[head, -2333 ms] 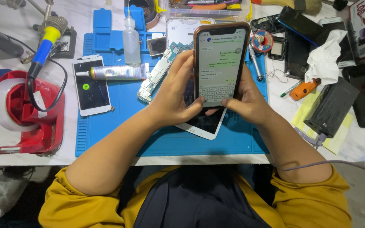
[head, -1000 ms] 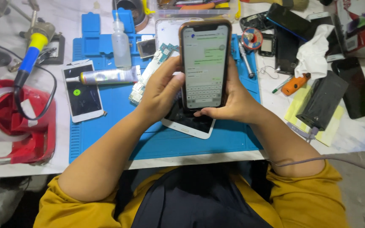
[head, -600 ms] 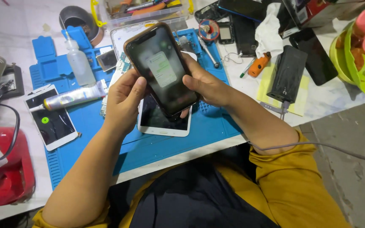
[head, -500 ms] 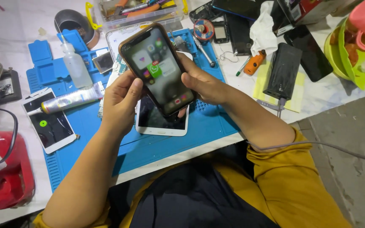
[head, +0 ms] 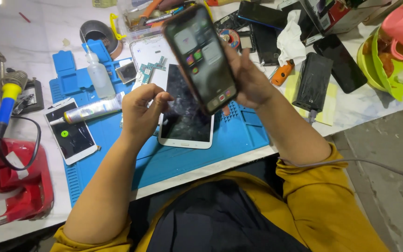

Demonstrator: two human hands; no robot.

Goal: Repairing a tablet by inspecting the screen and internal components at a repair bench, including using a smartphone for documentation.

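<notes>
Phone (head: 201,56) raised over blue mat (head: 173,158), one-handed hold.
Head view: right hand (head: 250,77) has its grip clamped on the phone, fingers wrapped behind it, screen lit with app icons, tilted, above the mat and clear of it. Left hand (head: 143,109) is off the phone, grip loosely curled with fingertips together, holding nothing, hovering just above the white tablet with cracked dark screen (head: 186,112) lying flat on the mat. White phone (head: 71,135) and a glue tube (head: 92,109) sit left of that hand on the mat edge. Red stand (head: 19,182) at far left of the surface; black power bank (head: 314,81) on a yellow sheet at right.
</notes>
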